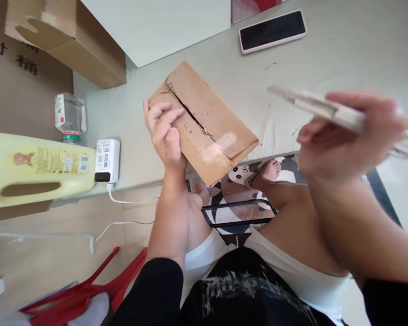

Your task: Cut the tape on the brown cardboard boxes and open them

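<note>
A phone [272,31] lies face up near the surface's [343,54] far edge, while a yellow jug [37,168], a white charger [107,161] and a small bottle [70,117] sit by its left edge.

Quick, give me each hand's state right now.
Left hand: closed on the cardboard box.
Right hand: closed on a blurred white tool.
</note>
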The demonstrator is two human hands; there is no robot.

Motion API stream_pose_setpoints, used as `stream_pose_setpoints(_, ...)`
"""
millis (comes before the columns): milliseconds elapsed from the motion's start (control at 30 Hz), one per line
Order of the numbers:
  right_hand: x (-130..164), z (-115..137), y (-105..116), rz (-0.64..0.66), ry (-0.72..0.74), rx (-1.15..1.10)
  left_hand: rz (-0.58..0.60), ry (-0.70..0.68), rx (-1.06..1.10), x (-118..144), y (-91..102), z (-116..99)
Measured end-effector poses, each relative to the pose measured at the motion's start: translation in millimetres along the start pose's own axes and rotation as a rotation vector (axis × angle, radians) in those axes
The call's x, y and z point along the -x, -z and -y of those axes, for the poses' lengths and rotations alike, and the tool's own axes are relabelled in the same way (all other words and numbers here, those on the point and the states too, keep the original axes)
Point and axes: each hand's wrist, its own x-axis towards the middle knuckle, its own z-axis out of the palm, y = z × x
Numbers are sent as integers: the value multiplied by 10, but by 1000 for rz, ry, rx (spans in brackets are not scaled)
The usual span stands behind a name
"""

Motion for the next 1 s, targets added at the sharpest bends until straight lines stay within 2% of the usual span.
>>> stream_pose_setpoints(33,-43,-111,-36,-61,-46,-2,-10,-11,11,-4,-3,-8)
stream_pose_setpoints(67,-77,-208,-79,-63,-123,18,-14,-16,19,-8,-5,-15)
stream_pose_setpoints(100,-99,-289,-123,-9,-179,71,-13,-18,26,-12,-6,-21)
stream_pose_setpoints(167,-105,-411,-205,204,-238,248,-6,-13,28,-19,-6,-26)
stream_pose_setpoints(267,-65,-522,-302,501,-195,512,10,25,-13,-22,2,-20)
stream_pose_setpoints(367,-37,-567,-370,626,-204,665,6,10,-26,-16,15,-12)
stream_pose_setpoints(467,-41,-545,-400,635,-240,757,-8,31,-30,-9,31,-9)
stream_pose_setpoints(533,-42,-511,-401,589,-229,720,-8,66,-31,-8,48,-2)
stream_pose_setpoints(600,-31,-475,-399,582,-156,565,-12,58,-11,-10,77,28)
stream_pose_setpoints(700,10,-423,-414,661,-55,344,-46,21,22,-13,132,148)
stream_pose_setpoints(767,41,-383,-441,736,-61,317,-84,46,28,-8,164,278)
stream_pose_setpoints(900,79,-307,-497,931,-91,223,-134,186,88,25,199,510)
stream_pose_setpoints(1000,99,-295,-509,942,-188,75,-153,222,290,44,218,484)
